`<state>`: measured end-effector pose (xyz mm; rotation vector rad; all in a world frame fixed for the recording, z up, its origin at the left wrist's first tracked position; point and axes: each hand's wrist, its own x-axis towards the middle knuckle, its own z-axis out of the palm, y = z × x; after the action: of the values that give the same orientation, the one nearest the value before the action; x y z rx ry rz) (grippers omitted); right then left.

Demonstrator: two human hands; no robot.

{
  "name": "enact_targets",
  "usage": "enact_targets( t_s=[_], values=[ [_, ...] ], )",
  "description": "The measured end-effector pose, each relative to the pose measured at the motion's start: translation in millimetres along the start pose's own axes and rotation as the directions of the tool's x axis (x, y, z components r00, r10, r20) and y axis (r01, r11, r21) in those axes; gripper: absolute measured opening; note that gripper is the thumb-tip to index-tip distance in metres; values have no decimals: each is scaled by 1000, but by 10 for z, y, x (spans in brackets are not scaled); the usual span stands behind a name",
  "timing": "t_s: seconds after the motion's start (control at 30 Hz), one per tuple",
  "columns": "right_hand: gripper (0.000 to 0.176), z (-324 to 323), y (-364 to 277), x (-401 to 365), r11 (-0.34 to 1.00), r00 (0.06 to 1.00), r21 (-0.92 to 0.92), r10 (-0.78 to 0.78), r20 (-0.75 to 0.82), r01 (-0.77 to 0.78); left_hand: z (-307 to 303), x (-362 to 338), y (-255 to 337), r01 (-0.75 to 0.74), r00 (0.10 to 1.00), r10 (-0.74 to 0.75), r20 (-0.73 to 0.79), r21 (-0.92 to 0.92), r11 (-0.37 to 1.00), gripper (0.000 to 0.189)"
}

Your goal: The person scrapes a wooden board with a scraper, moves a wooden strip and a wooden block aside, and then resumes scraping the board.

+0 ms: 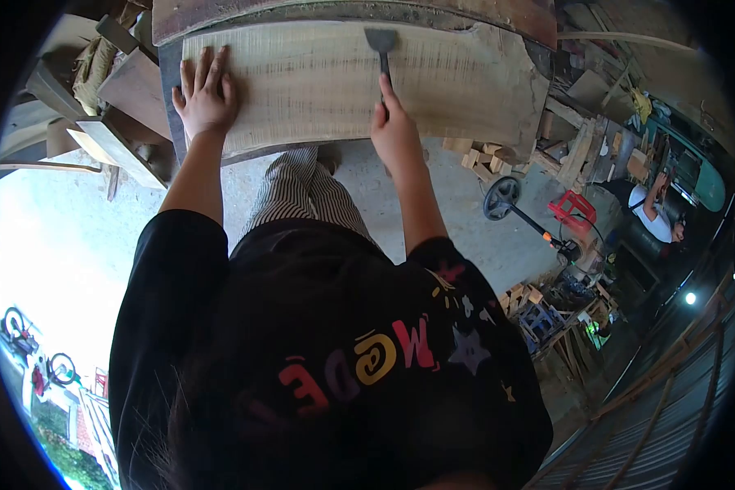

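Observation:
A wide, pale wooden slab (318, 90) with dark streaks across its grain lies in front of me. My left hand (207, 98) rests flat on its left end, fingers stretched out. In my right hand (395, 131) is the handle of a scraper (381, 42), fingers wrapped round it and the index finger laid along the shaft. The scraper's broad, flat grey blade points away from me and overlaps the slab near its far edge, right of the middle.
Dark reddish wood (318, 11) runs along the slab's far side. Boards and offcuts (131, 90) lean at the left. Small wood blocks (486, 159), a wheeled black tool (502, 198) and a red plastic stool (576, 211) stand at the right. Farther right is another person (649, 211).

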<state>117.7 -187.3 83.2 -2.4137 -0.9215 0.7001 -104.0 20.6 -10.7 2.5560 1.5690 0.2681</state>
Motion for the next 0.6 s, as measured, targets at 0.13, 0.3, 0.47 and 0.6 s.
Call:
enact_targets(
  t_s=[0.13, 0.3, 0.47, 0.6],
  values=[
    [51, 1, 164, -711, 1000, 998, -13, 23, 62, -22, -4, -1, 7, 8, 1000, -8, 2, 8, 1000, 51],
    [52, -8, 111, -1016, 995, 979, -25, 102, 174, -99, -1, 3, 15, 22, 1000, -22, -13, -1, 1000, 50],
    [49, 53, -134, -45, 1000, 999, -18, -8, 35, 9, -16, -3, 33, 20, 1000, -20, -11, 8, 1000, 49],
    [48, -54, -220, 108, 993, 987, -32, 116, 108, -114, -1, 1, 28, 22, 1000, -22, -16, 12, 1000, 49]
  ],
)
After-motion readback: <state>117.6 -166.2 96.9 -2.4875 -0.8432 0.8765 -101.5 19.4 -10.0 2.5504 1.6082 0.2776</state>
